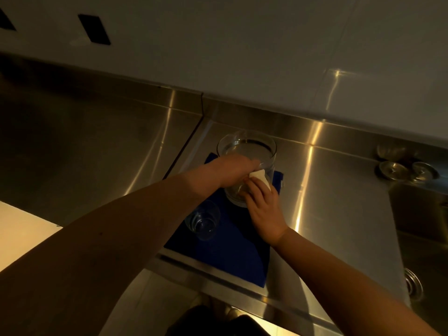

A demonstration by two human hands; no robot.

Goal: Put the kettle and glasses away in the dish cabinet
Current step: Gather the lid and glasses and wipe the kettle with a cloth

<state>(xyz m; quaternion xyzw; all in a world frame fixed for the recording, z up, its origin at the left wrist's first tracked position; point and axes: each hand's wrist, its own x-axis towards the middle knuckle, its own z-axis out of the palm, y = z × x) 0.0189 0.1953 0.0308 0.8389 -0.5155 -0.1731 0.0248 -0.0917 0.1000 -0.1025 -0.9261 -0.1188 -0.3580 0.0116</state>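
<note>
A clear glass kettle (249,147) stands at the far end of a blue mat (232,251) on the steel counter. My left hand (232,170) wraps around the kettle's near side. My right hand (263,212) presses a small white cloth (261,179) against the kettle's wall, just below the left hand. One empty drinking glass (203,220) stands upright on the mat, close to my left forearm.
The steel counter (339,202) runs to a white tiled wall (266,57). A sink basin (421,238) with a drain lies at the right. Metal tap fittings (407,168) sit behind it. The counter's front edge crosses the lower middle.
</note>
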